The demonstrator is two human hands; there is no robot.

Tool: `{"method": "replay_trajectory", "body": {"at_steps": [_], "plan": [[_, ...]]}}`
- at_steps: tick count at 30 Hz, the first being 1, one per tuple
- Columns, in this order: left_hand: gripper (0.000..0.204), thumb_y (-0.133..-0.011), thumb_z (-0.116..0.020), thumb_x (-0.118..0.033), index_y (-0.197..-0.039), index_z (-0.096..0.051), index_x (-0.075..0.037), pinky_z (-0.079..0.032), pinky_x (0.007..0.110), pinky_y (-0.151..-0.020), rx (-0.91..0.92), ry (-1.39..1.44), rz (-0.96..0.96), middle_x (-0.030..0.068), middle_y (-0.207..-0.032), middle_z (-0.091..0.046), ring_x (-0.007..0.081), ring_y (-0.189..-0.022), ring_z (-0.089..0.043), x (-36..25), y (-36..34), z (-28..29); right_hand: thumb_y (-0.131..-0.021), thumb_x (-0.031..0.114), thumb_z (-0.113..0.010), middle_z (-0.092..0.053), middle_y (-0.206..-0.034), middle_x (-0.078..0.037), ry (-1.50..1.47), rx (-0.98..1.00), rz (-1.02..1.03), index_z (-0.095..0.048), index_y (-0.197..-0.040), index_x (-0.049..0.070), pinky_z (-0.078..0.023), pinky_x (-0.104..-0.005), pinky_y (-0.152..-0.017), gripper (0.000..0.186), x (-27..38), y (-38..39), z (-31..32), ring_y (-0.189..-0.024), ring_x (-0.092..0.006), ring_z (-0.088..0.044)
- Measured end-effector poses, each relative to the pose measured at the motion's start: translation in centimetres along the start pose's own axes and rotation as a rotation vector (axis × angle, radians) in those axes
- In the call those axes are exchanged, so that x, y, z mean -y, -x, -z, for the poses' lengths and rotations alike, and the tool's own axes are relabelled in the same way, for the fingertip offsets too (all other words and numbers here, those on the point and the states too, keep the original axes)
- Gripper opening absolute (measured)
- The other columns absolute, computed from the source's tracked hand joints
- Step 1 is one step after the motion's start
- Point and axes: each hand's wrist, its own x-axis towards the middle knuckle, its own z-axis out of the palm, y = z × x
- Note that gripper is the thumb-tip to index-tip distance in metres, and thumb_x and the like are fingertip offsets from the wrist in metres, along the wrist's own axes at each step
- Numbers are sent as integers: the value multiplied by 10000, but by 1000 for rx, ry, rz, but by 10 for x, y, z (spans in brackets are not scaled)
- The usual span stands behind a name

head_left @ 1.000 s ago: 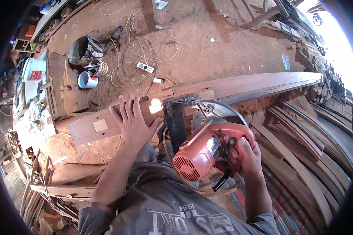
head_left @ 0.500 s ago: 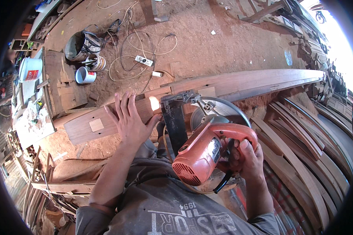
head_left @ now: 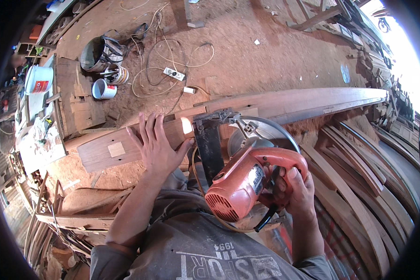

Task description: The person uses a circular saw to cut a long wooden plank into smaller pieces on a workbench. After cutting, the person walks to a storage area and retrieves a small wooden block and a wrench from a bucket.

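Note:
A long brown wooden plank (head_left: 312, 99) lies across in front of me, with a pale square patch (head_left: 116, 149) near its left end. My left hand (head_left: 159, 145) rests on the plank with its fingers spread, its thumb reaching toward the saw's black base plate (head_left: 209, 149). With my right hand (head_left: 294, 189) I grip the rear handle of an orange circular saw (head_left: 235, 193). The saw sits over the plank; its round metal guard (head_left: 270, 128) faces away from me. The guard and base hide the blade's lower edge and the wood beneath.
Several curved planks (head_left: 354, 196) are stacked to the right. A white power strip (head_left: 173, 73) and loose cables lie on the dirt floor beyond the plank. Buckets, one a small white bucket (head_left: 103, 89), stand at far left. A cable runs along the saw's left side.
The view has shifted slightly, so the floor things sit a little lower and further right. Both hands and the saw keep nearly the same place on the plank.

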Motion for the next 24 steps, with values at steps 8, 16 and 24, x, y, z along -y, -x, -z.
{"method": "replay_trajectory", "body": {"at_steps": [8,16,24], "plan": [[1084,-788,-787,-597,-1534,-297,18,26,759,-1186,17,38,6,194,-1572,-348,434,-1556,-132,2,1,-2,-1003,382,-684,-581,-726,-12,17,-18,-19,-624,-1041,38,-417,-242,-423,352,2,-1,1,-525,-94,-536],[1063,-798,-767,-628,-1514,-319,16,19,752,-1194,22,21,15,195,-1564,-355,425,-1553,-143,1,1,1,-1010,374,-671,-579,-721,-14,5,-2,-3,-618,-1035,38,-421,-247,-402,341,1,-2,1,-511,-97,-534],[1034,-805,-757,-618,-1497,-341,27,10,740,-1204,27,11,18,204,-1547,-368,434,-1548,-156,0,1,3,-1025,363,-650,-583,-716,-23,7,-10,2,-615,-1041,31,-415,-250,-391,334,2,-5,-2,-479,-100,-518]]}}
